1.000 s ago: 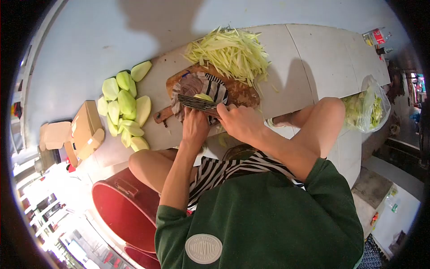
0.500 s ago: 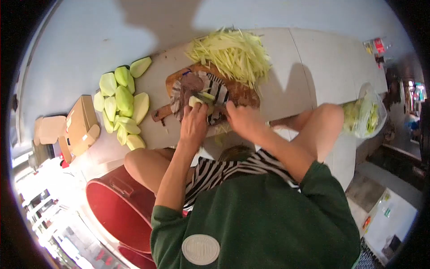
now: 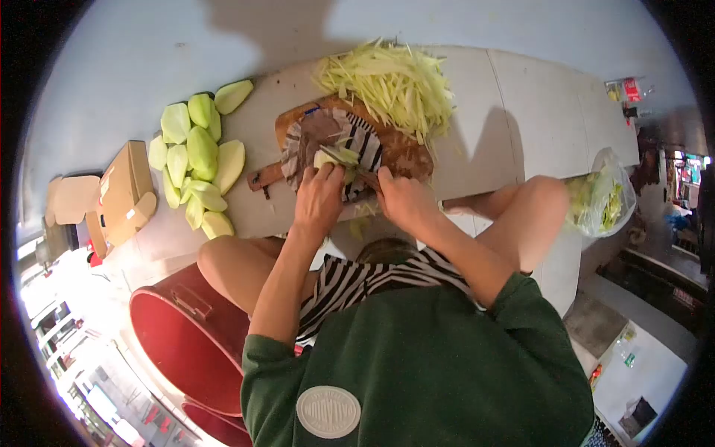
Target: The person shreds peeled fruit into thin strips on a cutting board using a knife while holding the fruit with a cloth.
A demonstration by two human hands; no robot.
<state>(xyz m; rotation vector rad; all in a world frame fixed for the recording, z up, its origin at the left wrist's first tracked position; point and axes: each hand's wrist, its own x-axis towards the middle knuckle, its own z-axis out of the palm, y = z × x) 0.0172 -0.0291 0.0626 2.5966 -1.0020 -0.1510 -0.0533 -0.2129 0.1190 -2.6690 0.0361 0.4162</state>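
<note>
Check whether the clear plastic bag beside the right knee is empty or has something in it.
Not empty: the plastic bag has pale green pieces showing through its side. Exactly how full, I cannot tell.

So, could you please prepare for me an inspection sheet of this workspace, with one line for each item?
Surface: pale tiled surface with visible joints; wooden board on it, partly under a striped cloth.
Work things: whole or large pale green pieces grouped on the left; shreds heaped at the board's far edge.
Clutter: open cardboard box beyond the large pieces.
Hands: left hand holds a cut piece over the cloth; right hand grips a knife handle, blade hard to make out.
Cables: nothing seen.
Surroundings: red container at lower left; clear plastic bag with greenish contents at right.
</note>
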